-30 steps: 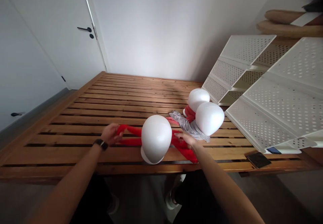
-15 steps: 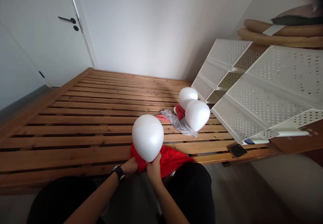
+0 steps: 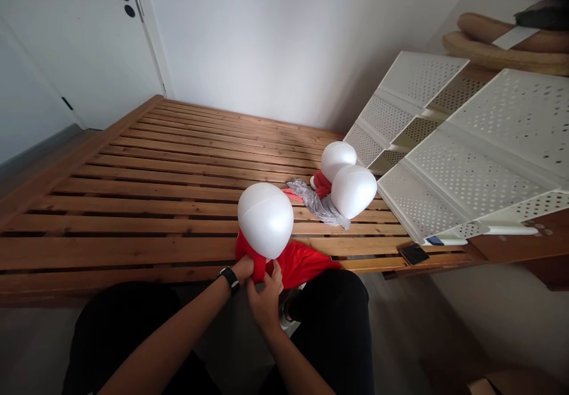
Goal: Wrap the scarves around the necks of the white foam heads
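Both hands drawn in under the foam head (image 3: 265,219) — red scarf (image 3: 299,263) gathered.
Left hand (image 3: 243,267) and right hand (image 3: 265,299) now together at the slat bed (image 3: 133,217) edge, pinching cloth at the neck — wrap looks nearly closed.

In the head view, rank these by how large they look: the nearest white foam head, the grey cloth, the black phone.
1. Nearest white foam head, though nearness to the camera inflates it.
2. Grey cloth.
3. Black phone.
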Demonstrator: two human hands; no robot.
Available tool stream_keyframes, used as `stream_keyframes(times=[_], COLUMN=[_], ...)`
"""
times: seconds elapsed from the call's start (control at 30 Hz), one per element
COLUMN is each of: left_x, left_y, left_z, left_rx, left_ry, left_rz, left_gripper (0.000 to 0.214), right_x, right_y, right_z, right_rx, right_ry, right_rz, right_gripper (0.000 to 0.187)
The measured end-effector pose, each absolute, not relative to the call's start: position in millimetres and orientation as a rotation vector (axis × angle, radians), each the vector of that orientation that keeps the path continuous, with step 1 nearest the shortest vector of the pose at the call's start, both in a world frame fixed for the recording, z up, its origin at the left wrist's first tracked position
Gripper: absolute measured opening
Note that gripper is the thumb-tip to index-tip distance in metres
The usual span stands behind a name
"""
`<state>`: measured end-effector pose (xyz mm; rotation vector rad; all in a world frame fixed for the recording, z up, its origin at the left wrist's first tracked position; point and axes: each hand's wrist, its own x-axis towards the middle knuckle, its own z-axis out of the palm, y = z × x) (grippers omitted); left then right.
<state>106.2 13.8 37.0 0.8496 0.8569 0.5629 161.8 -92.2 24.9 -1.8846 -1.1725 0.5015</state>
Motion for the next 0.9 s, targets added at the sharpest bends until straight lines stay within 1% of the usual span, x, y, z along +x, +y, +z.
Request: stream_keyframes(times=[0.07,0.2,0.27,0.33,0.47,0.57,0.67,0.8,0.9], left_x=[107,104,96,84,52,23,-5,-35,-41], left_y=[13,16,23,33,58,73,80,76,68], left_z=[37,37,39,45,68,88,105,117,117], left_rx=[0.821,0.797,0.820,0.889,1.151,1.490,1.860,2.108,2.270], left_ry=[0.830,0.840,0.857,0.858,0.806,0.799,0.918,1.189,1.444], left_rz=[0.556,0.569,0.550,0.492,0.312,0.030,-0.226,-0.171,0.024], left_gripper=[0.029,0.030,0.033,0.031,0.020,0.017,0.017,0.005,0.006], right_x=[173,209,228,243,263,271,274,266,258], right_y=[-89,-81,-78,-75,-72,-69,-67,-64,-63], right_z=[22,13,10,11,18,23,26,28,28], right_rx=[-1.855,-1.819,-1.891,-1.986,-2.138,-2.264,-2.356,-2.406,-2.407], right_ry=[-1.106,-0.872,-0.832,-0.858,-0.895,-0.934,-1.009,-1.135,-1.227], right_rz=[0.503,0.544,0.591,0.620,0.626,0.642,0.650,0.602,0.539], right_gripper=[0.032,0.043,0.046,0.045,0.039,0.036,0.033,0.031,0.029])
